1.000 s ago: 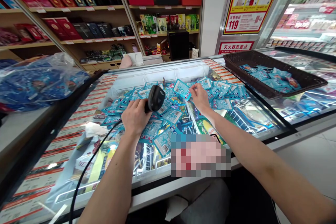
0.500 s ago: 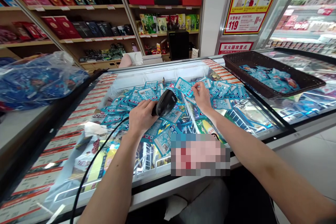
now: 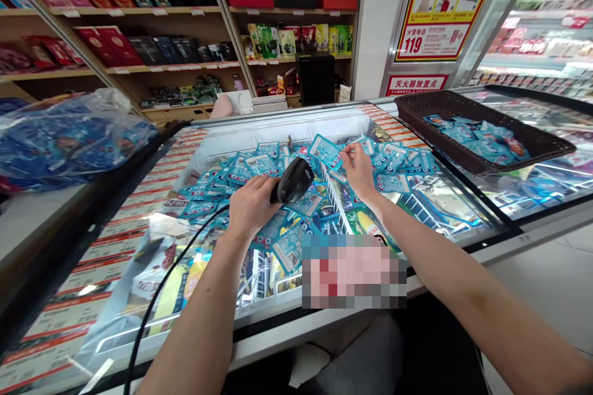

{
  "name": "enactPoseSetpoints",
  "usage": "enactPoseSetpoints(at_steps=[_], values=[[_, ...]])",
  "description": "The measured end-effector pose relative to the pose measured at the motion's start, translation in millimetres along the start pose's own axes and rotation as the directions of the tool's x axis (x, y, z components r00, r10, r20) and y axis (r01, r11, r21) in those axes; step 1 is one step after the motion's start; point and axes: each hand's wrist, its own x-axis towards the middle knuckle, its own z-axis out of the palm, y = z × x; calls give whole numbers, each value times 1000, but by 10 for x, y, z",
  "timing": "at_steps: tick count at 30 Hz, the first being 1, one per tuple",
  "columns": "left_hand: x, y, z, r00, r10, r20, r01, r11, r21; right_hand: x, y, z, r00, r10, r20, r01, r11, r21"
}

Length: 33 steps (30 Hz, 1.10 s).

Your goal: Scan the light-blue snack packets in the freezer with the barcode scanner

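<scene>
My left hand (image 3: 252,207) is wrapped round the handle of a black barcode scanner (image 3: 296,180), whose cord runs back beneath my left forearm. The scanner's head leans to the right, over the blue packets. Between the thumb and fingers of my right hand (image 3: 357,168) is the edge of a blue snack packet (image 3: 325,151), its printed back with a barcode facing up. Many similar blue packets (image 3: 259,165) lie spread in a loose heap on the freezer's glass top (image 3: 222,136). One packet (image 3: 291,248) lies nearer to me, below the scanner.
A dark brown woven basket (image 3: 519,114) with more blue packets stands at the right. To the left sits a clear plastic bag (image 3: 69,136) of blue packets. Shelves (image 3: 176,11) with bottles and boxes rise behind. A pixelated patch covers something at the freezer's front edge.
Both hands keep their hold on the scanner and the packet. The view has shifted very slightly; nothing else visibly differs.
</scene>
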Motion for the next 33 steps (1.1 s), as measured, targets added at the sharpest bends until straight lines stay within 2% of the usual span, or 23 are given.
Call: enactPoseSetpoints(at_steps=[10,14,19,24,29,33], values=[[-7,9,10,1000,-10,-6,10,1000,-2,27,16,-61,996,-11,-88,18,997,72],[-15,1,14,1000,-14,-18,15,1000,21,113,178,-183,983,60,-172,-56,998,29],[-38,-26,17,996,-49,-77,54,997,60,233,444,-314,952,199,-233,-210,977,-24],[-76,-59,-3,991,-80,-104,89,993,83,238,521,-343,941,236,-242,-269,956,-115],[-110,-101,22,991,-66,-113,77,993,94,172,451,-357,949,206,-238,-274,913,-302],[-133,-125,52,986,-57,-154,72,993,93,115,330,-367,965,83,-251,-188,883,-431]])
